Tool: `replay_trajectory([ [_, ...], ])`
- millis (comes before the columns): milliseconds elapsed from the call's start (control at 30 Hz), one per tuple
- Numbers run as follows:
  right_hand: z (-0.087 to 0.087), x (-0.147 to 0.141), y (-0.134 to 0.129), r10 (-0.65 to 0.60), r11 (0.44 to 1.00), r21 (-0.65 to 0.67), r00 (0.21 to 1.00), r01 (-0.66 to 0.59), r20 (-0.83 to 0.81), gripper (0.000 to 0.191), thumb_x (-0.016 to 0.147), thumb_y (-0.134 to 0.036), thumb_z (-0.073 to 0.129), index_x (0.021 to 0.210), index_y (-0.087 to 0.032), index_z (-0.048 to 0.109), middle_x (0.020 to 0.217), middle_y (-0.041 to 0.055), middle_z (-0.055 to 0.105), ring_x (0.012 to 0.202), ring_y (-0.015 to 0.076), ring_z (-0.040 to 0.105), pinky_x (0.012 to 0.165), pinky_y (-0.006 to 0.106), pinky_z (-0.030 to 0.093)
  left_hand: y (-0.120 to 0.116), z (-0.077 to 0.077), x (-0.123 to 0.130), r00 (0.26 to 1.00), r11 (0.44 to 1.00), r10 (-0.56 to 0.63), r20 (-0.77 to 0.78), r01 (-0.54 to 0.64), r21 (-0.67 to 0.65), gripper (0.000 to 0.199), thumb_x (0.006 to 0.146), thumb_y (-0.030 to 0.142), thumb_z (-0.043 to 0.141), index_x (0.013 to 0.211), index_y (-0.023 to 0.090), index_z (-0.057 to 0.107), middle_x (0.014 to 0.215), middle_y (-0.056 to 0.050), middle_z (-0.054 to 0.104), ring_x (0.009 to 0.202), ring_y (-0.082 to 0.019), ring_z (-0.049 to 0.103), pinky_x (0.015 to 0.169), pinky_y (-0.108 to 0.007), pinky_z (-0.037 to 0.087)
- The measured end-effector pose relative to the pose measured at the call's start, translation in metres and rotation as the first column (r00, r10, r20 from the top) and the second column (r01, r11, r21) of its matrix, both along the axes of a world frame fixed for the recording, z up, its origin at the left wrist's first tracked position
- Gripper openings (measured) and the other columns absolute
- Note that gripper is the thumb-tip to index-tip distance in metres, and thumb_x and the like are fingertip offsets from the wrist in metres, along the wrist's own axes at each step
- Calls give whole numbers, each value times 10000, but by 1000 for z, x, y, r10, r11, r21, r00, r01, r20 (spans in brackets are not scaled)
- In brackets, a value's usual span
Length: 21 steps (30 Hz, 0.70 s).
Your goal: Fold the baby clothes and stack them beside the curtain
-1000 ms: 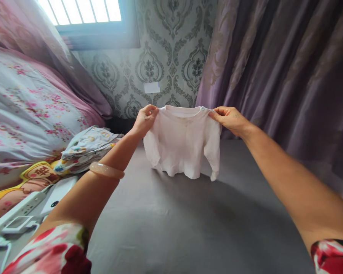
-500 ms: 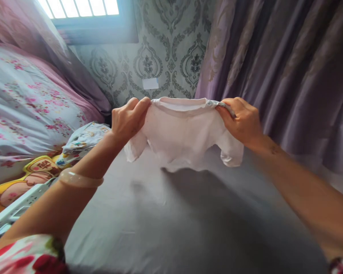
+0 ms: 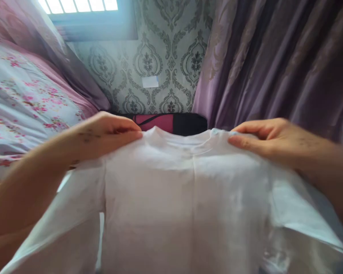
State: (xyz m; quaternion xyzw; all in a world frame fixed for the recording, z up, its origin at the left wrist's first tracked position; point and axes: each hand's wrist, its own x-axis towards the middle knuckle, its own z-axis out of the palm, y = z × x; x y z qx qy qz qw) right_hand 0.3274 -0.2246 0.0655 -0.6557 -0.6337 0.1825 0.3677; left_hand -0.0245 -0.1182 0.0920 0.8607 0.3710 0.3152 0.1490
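A small white long-sleeved shirt [image 3: 171, 198] hangs spread out close to the camera, its collar at the top and its sleeves out to both sides. My left hand [image 3: 111, 131] pinches the shoulder just left of the collar. On the other side, my right hand [image 3: 260, 137] grips the opposite shoulder, next to small light snaps by the neckline. The lower part of the shirt is blurred and runs out of the bottom of the view.
Behind the shirt lies a pink and black long item [image 3: 160, 121] against the patterned wall [image 3: 171, 64]. Purple curtains [image 3: 274, 68] hang at the right. Floral bedding [image 3: 31, 95] is at the left, below a window [image 3: 80, 5].
Both hands have come nearer the camera and slightly lower, and the shirt now looks much larger and covers the grey sheet. The pink and black item has come into view behind it.
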Motion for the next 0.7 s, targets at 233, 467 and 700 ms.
replay_trajectory([
  [233, -130, 23, 79, 229, 941, -241, 971, -239, -70, 419, 769, -623, 609, 802, -219, 713, 742, 3, 695, 634, 179, 614, 498, 249, 433, 83, -122, 28, 897, 906, -291, -333, 147, -396, 431, 806, 526, 467, 631, 166, 626, 555, 7, 566, 530, -126, 485, 476, -216, 353],
  [467, -221, 12, 111, 197, 962, -234, 950, -140, 243, 401, 915, -510, 418, 873, -190, 656, 785, 31, 678, 726, 187, 607, 632, 270, 396, 121, -240, 36, 867, 979, -166, -470, 87, -185, 417, 958, 422, 286, 835, 186, 607, 780, -64, 666, 699, -178, 597, 632, -259, 388],
  [700, -236, 6, 122, 184, 970, -243, 737, -28, 651, 315, 1001, -436, 299, 1005, -235, 541, 1007, 89, 699, 890, 241, 666, 656, 282, 377, 134, -257, 37, 824, 997, -62, -563, 25, -74, 397, 984, 402, 237, 960, 199, 577, 838, -95, 666, 741, -200, 604, 678, -282, 395],
])
